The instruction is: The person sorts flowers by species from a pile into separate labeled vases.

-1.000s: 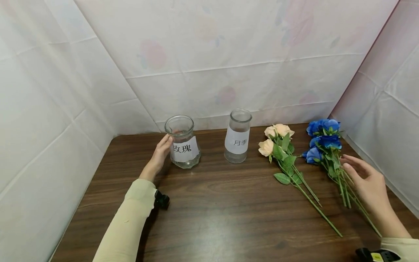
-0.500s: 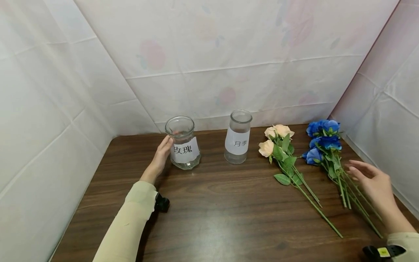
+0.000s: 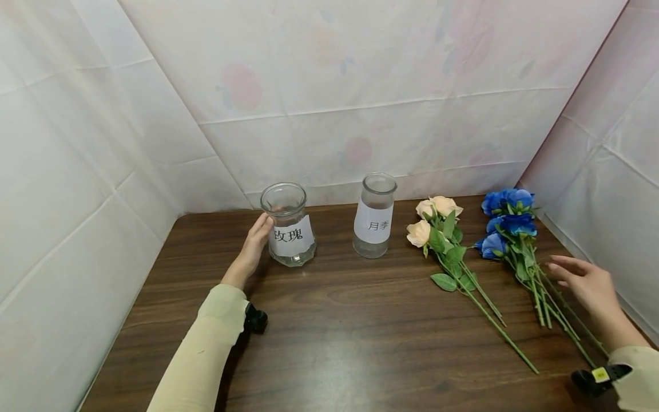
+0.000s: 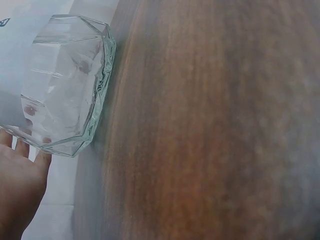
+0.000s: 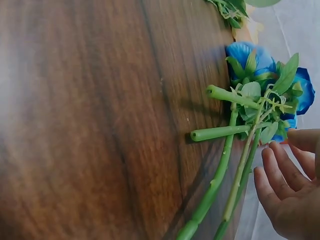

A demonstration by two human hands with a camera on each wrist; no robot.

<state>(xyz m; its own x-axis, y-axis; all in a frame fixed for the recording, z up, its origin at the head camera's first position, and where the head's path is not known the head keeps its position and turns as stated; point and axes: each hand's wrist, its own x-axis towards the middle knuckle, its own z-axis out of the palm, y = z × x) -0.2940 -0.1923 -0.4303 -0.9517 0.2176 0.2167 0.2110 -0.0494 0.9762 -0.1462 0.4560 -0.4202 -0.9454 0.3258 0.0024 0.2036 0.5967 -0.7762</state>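
My left hand (image 3: 253, 247) rests against the left side of a wide-mouthed glass vase (image 3: 304, 257), which stands upright with a white paper label (image 3: 292, 236) bearing Chinese characters. In the left wrist view, fingertips touch the faceted glass (image 4: 65, 85). Over on the right, my right hand (image 3: 589, 289) hovers beside the green stems of the blue roses (image 3: 517, 224), its fingers slightly bent and holding nothing. The right wrist view shows a gap between those fingers and the stems (image 5: 215, 185), with blue blooms (image 5: 257, 61) beyond.
A narrower, cylindrical glass vase (image 3: 378, 249) with a white label stands right of the first one. Cream roses (image 3: 419, 232) lie between it and the blue roses on the wooden table (image 3: 329, 332). White printed cloth (image 3: 334, 103) hangs behind and along both sides.
My right hand has moved slightly away from the blue rose stems, to the right and toward me. The stems' lower ends have shifted a little. My left hand stays at the vase.
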